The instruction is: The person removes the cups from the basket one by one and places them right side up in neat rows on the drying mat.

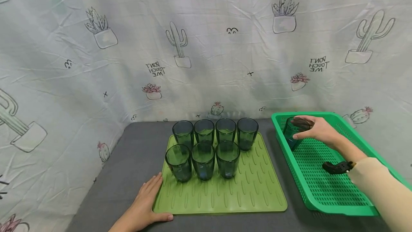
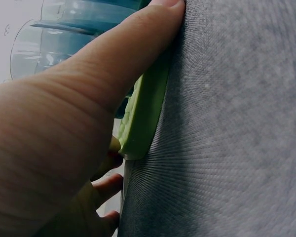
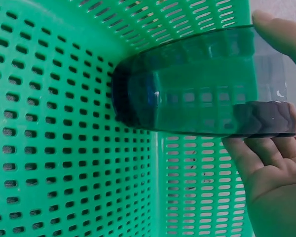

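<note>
In the head view my right hand (image 1: pixel 317 130) grips a dark tinted drinking glass (image 1: pixel 291 133) by its upper part, inside the green basket (image 1: pixel 322 208) at its far left corner. The right wrist view has the glass's base close to the basket floor, thumb on one side and fingers on the other. My left hand (image 1: pixel 143 203) lies at the near left corner of the green mat (image 1: pixel 248 196), fingers along its left edge and thumb along the front edge. Several matching glasses (image 1: pixel 203 160) stand upright on the mat in two rows, four behind and three in front.
A grey cloth-covered table (image 1: pixel 112 174) lies under the mat and basket. Behind it hangs a pale curtain (image 1: pixel 206 46) printed with cacti. The basket stands right of the mat with a narrow strip of table between them. A black strap (image 1: pixel 336 167) is at my right wrist.
</note>
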A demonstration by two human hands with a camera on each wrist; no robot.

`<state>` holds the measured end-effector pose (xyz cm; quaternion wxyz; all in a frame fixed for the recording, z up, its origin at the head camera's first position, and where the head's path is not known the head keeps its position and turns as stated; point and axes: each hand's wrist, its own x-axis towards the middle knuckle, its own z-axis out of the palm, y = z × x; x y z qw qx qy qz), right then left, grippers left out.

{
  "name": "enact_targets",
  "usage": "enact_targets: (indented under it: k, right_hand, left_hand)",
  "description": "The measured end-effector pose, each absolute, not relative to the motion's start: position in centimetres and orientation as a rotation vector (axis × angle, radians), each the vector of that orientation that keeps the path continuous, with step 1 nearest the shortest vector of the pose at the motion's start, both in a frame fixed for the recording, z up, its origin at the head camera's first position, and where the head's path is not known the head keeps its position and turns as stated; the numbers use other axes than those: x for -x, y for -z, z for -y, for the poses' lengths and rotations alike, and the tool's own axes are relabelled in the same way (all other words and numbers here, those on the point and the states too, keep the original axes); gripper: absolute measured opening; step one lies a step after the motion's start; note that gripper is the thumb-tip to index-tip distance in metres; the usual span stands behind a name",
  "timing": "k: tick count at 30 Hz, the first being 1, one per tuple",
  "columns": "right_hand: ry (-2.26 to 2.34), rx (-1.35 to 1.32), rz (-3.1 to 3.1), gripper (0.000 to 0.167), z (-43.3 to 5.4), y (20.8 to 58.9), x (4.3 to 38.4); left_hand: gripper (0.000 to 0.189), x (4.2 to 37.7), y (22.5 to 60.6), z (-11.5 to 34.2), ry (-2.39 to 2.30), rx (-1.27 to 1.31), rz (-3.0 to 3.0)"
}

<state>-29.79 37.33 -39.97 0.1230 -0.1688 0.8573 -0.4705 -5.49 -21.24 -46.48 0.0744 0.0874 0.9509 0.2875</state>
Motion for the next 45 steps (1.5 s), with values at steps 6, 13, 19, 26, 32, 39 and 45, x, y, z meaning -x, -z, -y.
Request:
enact_targets:
  k: [6,13,19,26,32,39,45]
  right_hand:
    - [1.398,0.505,-2.479,0.085,-37.0,39.8,29.8]
    - [1.366,0.499,-2.534,0.084,-36.8,38.4,29.4]
    - [1.269,0.435,-2.651,0.089,-36.8,36.1,28.8]
    - [1.241,0.390,-2.708,0.086,-36.8,34.0,28.6]
    - [1.275,0.344,-2.713,0.081,-36.7,32.3,28.1]
    - [1.389,0.329,-2.691,0.082,-36.3,30.5,27.1]
    - [1.444,0.348,-2.668,0.080,-35.5,29.4,26.3]
  left_hand:
    - [0.127,5.5,46.3,21.2,-0.863,-0.225,-2.834]
    - [0.127,5.4,46.0,21.1,-0.869,-0.228,-2.834]
    - [0.127,5.6,45.7,21.1,-0.871,-0.234,-2.833]
    - [0.126,5.8,45.5,21.1,-0.876,-0.244,-2.829]
    - [0.127,5.9,45.3,21.2,-0.883,-0.238,-2.831]
    - [0.127,5.9,45.2,21.2,-0.873,-0.241,-2.838]
    - [0.128,5.9,45.2,21.2,-0.855,-0.231,-2.837]
